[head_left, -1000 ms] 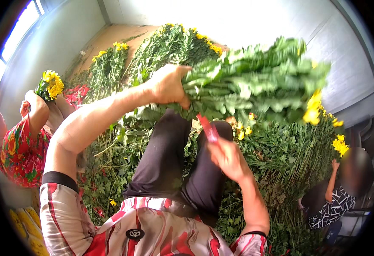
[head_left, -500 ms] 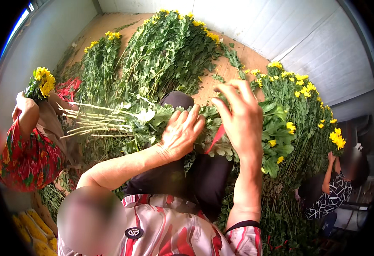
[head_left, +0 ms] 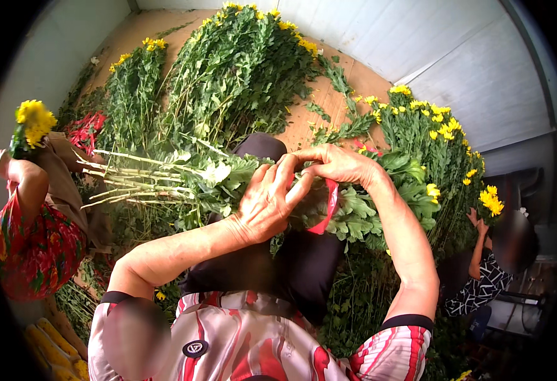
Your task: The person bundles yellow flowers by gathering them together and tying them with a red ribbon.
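Bare wooden floor [head_left: 329,105] — both hands [head_left: 304,184] clenched round leafy bundle [head_left: 227,184], red band [head_left: 329,206].

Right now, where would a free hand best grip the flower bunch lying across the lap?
Probably around the leafy middle of the flower bunch, from above, where the left hand already presses. The bare stem ends splay loosely to the left, and the right hand holds the red band there.
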A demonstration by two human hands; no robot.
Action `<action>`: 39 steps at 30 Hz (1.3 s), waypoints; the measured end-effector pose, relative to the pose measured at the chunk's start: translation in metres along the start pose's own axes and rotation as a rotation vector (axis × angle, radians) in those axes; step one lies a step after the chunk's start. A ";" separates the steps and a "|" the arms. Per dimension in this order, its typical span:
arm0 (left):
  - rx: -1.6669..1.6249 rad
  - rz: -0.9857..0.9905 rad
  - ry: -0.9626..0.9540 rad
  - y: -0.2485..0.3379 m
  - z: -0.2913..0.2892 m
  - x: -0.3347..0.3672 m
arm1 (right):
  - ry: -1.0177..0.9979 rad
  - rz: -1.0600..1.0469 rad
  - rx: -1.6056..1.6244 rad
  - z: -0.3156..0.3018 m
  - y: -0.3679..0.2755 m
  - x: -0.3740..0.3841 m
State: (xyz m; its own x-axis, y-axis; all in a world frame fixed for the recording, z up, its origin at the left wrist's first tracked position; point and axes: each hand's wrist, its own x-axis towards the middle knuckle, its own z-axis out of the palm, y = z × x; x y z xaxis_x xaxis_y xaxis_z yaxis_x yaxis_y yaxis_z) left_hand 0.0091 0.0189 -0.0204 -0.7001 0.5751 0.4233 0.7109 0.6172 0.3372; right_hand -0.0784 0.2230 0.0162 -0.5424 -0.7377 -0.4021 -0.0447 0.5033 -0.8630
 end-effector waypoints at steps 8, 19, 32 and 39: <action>-0.097 -0.025 -0.032 0.000 -0.005 0.007 | 0.285 0.016 -0.123 0.019 -0.012 -0.008; -0.115 -0.072 -0.098 0.008 -0.006 0.006 | 0.711 -0.132 -0.147 0.032 0.015 -0.006; -0.148 0.026 -0.101 0.008 -0.007 0.009 | 1.000 -0.076 0.719 0.037 0.009 -0.031; -0.138 0.144 -0.026 0.005 -0.005 0.014 | 1.228 -0.387 0.555 0.090 -0.017 -0.002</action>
State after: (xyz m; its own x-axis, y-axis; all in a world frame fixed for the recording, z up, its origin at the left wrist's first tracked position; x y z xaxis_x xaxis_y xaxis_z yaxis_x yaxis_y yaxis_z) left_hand 0.0031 0.0279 -0.0085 -0.5905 0.6668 0.4546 0.8052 0.4492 0.3870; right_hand -0.0012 0.1760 0.0045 -0.9632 0.2174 0.1582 -0.1817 -0.0927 -0.9790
